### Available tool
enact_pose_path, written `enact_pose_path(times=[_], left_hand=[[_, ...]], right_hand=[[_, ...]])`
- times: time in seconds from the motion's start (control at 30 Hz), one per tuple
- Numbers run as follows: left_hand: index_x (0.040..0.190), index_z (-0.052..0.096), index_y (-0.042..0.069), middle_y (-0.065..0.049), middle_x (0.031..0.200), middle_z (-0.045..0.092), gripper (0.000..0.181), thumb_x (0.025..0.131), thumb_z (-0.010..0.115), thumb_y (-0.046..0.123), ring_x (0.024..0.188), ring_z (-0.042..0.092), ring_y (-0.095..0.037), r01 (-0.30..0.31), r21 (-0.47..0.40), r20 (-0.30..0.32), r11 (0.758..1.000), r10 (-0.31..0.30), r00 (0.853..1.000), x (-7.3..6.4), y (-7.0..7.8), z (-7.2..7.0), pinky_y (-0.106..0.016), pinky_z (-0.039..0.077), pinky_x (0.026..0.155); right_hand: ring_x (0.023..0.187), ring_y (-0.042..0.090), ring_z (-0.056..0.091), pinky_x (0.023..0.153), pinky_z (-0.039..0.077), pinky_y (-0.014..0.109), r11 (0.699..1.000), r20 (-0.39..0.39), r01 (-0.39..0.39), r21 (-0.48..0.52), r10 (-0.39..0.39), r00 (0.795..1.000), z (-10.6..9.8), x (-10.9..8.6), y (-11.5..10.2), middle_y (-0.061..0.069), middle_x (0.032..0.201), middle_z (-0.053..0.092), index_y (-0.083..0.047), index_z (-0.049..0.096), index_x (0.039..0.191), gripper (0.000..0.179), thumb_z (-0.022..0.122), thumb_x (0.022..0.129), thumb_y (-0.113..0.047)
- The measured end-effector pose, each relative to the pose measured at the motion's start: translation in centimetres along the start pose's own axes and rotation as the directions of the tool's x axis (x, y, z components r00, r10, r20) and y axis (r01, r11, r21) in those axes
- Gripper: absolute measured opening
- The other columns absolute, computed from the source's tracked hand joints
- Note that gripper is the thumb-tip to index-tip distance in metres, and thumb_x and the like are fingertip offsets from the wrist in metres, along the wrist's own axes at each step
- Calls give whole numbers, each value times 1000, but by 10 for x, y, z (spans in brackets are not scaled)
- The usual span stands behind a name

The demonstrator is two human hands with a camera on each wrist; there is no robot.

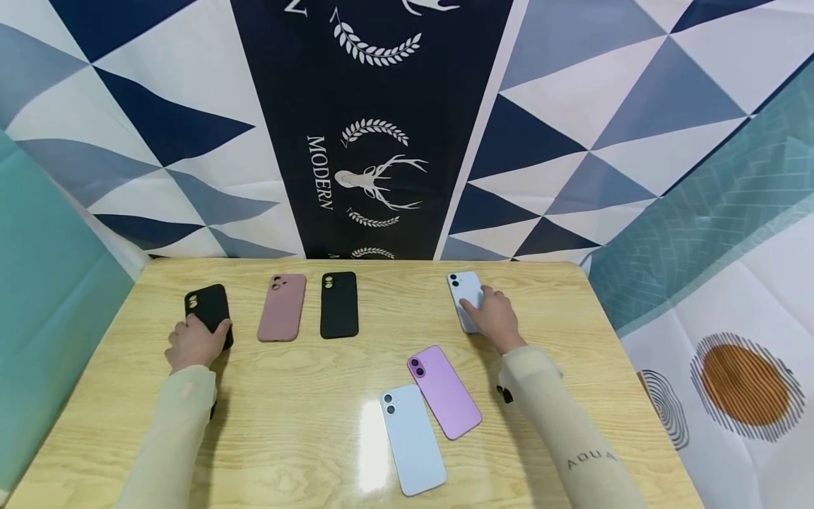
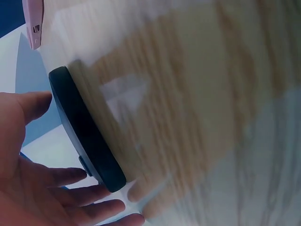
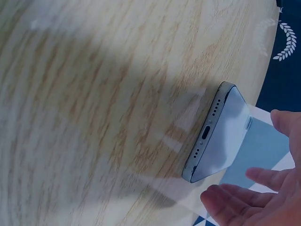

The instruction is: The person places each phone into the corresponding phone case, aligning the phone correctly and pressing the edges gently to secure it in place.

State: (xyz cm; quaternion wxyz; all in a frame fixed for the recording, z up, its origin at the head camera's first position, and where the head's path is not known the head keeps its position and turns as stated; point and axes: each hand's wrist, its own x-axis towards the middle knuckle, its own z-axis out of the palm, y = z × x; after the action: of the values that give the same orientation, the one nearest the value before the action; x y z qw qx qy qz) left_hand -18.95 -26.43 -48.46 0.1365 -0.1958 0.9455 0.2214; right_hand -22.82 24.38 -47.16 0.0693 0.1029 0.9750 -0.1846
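Note:
At the left of the table a black phone case (image 1: 208, 305) lies with its camera cutouts facing up. My left hand (image 1: 193, 343) is over its near part, thumb by the right edge and fingers by the left. In the left wrist view the fingers of this hand (image 2: 51, 183) are spread and nearly straight beside the dark case (image 2: 87, 132). On the right, my right hand (image 1: 496, 318) reaches over a pale phone (image 1: 466, 293) lying camera side up. The right wrist view shows loosely extended fingers (image 3: 225, 197) beside this phone (image 3: 221, 136), its charging port edge facing the camera.
A pink phone case (image 1: 282, 309) and another black case (image 1: 339, 305) lie along the back. Nearer the front are a purple phone (image 1: 444, 392) and a pale blue phone (image 1: 413, 442), close together. Patterned cloth (image 1: 375, 141) hangs behind the wooden table (image 1: 286, 417).

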Motion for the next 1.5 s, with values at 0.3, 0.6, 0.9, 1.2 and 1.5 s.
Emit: enact_pose_path(times=[0.3,0.6,0.9,1.2,1.5], left_hand=[[129,23,-26,-48,122,32,91,93,36,56,112,32,-60,38,-12,-26,999,-38,999,-1,-3,-3,-67,35,85],[127,27,-27,-49,119,35,88,91,44,51,108,36,-59,71,-13,-22,997,-72,997,2,4,-7,-62,41,83],[121,32,-30,-50,114,38,83,91,49,45,104,38,-58,18,10,-43,1000,-18,999,4,6,-7,-61,39,84],[121,33,-29,-48,111,43,82,87,56,42,102,42,-58,-1,-2,-65,1000,1,998,6,3,-11,-60,38,84],[131,22,-26,-51,125,26,95,84,61,47,111,32,-62,83,-122,-58,989,-91,994,8,1,-12,-65,37,90]], right_hand=[[102,38,55,86,49,47,999,1,-37,10,37,999,3,5,-2,31,114,54,15,45,125,72,54,91,-48],[93,31,50,77,49,42,995,12,-103,1,103,995,9,5,-1,25,105,53,14,54,112,68,56,88,-50],[94,29,46,71,47,37,991,16,-136,12,136,991,11,7,0,21,103,50,11,62,99,65,58,86,-52],[92,28,44,68,45,35,992,-18,-126,16,126,992,11,4,-3,20,101,50,11,63,96,65,67,80,-52],[100,31,44,77,46,38,988,6,-150,42,150,989,10,7,-6,23,107,50,14,61,105,67,70,79,-47]])
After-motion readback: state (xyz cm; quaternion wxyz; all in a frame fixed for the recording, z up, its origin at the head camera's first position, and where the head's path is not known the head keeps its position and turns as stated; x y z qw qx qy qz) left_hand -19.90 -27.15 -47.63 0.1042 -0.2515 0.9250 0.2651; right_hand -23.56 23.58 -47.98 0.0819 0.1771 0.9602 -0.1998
